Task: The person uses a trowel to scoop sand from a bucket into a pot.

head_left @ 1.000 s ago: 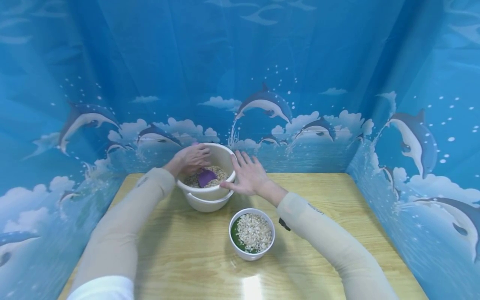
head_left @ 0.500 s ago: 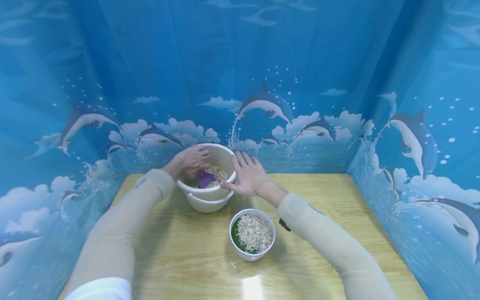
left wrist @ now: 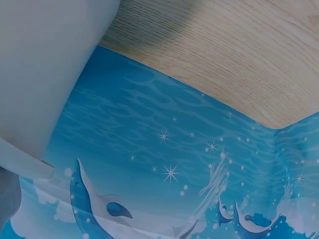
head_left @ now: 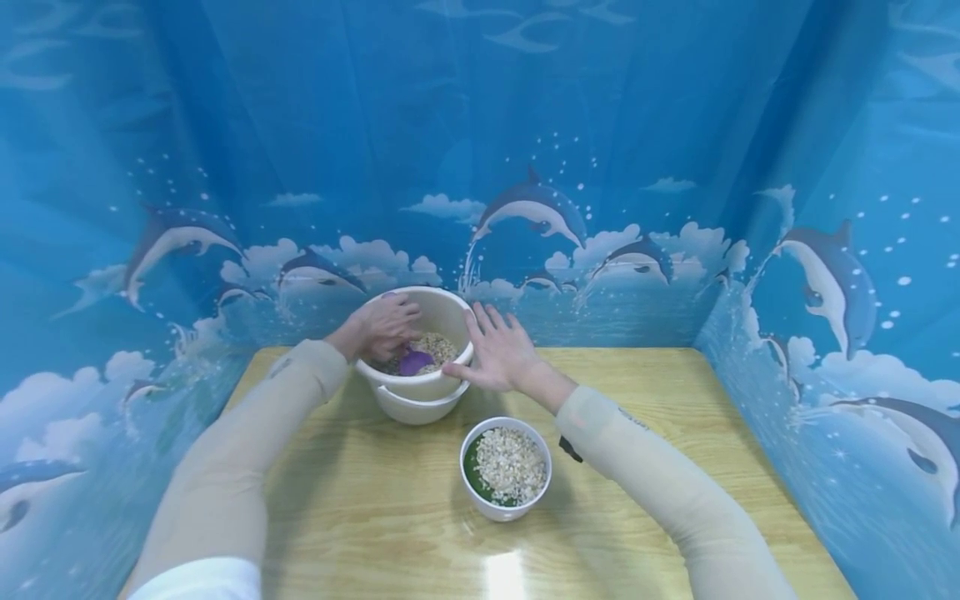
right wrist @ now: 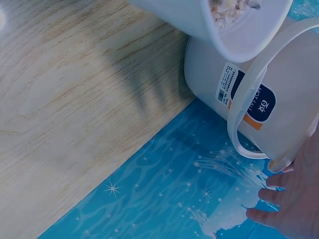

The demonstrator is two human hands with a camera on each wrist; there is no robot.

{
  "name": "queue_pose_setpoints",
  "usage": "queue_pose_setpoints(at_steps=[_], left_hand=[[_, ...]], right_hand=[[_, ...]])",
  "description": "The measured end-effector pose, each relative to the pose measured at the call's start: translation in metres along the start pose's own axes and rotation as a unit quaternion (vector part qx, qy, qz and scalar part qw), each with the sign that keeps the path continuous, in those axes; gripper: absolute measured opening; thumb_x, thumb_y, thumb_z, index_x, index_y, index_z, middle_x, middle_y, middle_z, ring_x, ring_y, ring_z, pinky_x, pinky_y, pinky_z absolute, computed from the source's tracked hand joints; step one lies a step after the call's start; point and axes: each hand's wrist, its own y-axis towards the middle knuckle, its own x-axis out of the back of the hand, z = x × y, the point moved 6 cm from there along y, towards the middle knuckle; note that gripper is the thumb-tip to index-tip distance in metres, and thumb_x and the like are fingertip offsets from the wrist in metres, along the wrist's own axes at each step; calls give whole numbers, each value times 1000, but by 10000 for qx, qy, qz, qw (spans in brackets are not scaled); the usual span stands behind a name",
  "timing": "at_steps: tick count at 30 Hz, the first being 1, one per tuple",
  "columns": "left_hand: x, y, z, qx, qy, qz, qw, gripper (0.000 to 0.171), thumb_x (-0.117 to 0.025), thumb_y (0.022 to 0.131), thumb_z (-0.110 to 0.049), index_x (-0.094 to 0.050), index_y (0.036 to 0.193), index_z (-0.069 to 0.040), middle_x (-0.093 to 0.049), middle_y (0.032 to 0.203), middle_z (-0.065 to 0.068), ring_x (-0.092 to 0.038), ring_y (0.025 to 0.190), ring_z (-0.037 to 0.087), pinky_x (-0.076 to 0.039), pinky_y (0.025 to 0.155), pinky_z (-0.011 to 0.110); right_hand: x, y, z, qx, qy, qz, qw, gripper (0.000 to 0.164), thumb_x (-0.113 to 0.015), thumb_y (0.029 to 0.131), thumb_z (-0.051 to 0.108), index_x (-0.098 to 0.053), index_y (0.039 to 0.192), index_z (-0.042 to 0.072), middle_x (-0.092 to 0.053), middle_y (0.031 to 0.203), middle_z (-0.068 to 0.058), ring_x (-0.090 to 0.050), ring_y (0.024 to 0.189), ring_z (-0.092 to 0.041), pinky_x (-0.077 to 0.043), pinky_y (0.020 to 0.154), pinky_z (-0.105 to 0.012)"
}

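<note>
A white bucket [head_left: 417, 410] with a swing handle stands near the table's back left and holds pale, gravel-like bits. Inside it, my left hand [head_left: 386, 325] grips the handle of a purple scoop [head_left: 416, 362], whose bowl rests low in the bits. My right hand [head_left: 498, 348] lies with fingers spread against the bucket's right rim. In the right wrist view, that hand [right wrist: 299, 194] is beside the labelled bucket [right wrist: 294, 89]. The left wrist view shows only the bucket's outer wall [left wrist: 45, 64] and a bit of the hand [left wrist: 7, 194].
A smaller white bowl [head_left: 504, 514], green inside and mostly filled with pale bits [head_left: 510, 465], stands in front of the bucket on the wooden table [head_left: 637, 392]. Blue dolphin-printed curtains [head_left: 600, 100] close in the back and both sides.
The left hand has shifted very slightly, and the scoop's bowl has tilted and sunk a little into the bits. The right hand and smaller bowl stay in place.
</note>
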Motion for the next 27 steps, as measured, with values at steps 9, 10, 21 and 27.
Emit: queue_pose_setpoints(at_steps=[9,10,21,27], left_hand=[[1,0,-2,-6,-116,50,9999,44,-57,101,-57,-69,132,-27,-70,118,7,-57,112,24,-48,98,43],[1,0,-2,3,-135,42,9999,44,-57,101,-57,-69,131,-27,-70,119,7,-58,112,24,-48,99,43],[3,-3,-1,22,-360,-143,9992,41,-57,101,-57,-71,123,-24,-69,113,7,-58,109,25,-48,98,45],[9,-7,4,68,-404,-294,9987,42,-54,103,-56,-69,125,-22,-67,117,10,-59,115,28,-48,107,50]], right_hand=[[0,-2,0,39,31,34,10000,114,-26,94,90,-9,169,6,-16,177,-21,-23,163,-40,-29,128,-62],[0,-2,0,43,39,36,10000,114,-25,94,90,-9,169,6,-16,177,-21,-23,163,-40,-29,128,-62],[1,-1,-1,28,-51,40,10000,114,-24,94,90,-8,169,6,-15,177,-20,-22,164,-39,-28,129,-61],[0,0,0,26,-106,45,9999,114,-22,94,90,-8,169,6,-15,177,-20,-23,163,-39,-29,128,-61]])
